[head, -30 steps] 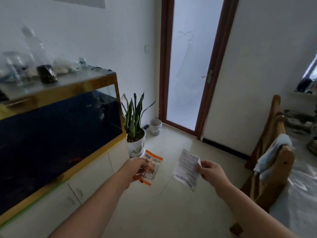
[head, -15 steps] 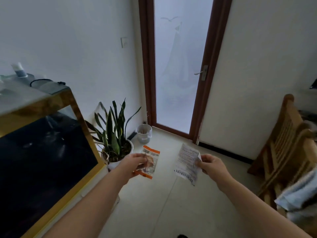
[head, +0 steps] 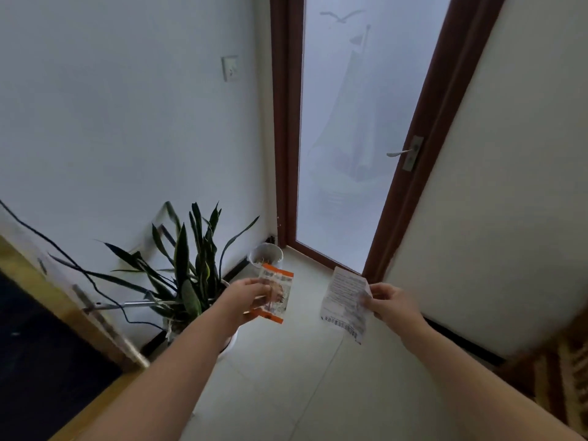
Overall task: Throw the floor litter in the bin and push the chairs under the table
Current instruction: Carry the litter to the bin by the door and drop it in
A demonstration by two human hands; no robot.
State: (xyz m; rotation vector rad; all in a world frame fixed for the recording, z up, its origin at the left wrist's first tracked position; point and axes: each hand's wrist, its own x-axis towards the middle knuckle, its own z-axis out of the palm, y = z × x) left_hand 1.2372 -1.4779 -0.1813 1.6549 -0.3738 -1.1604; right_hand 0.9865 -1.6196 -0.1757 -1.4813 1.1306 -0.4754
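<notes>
An orange wrapper (head: 276, 292) is pinched in the left hand (head: 246, 299), a printed slip (head: 345, 302) in the right hand (head: 389, 302). Both should be carried over the small bin (head: 266, 256) by the door (head: 350, 138) and released directly above its mouth.

Printed lines cover the white paper slip (head: 346, 300) and the orange-edged wrapper (head: 276, 292), but blur leaves no word, brand or number legible on either.
</notes>
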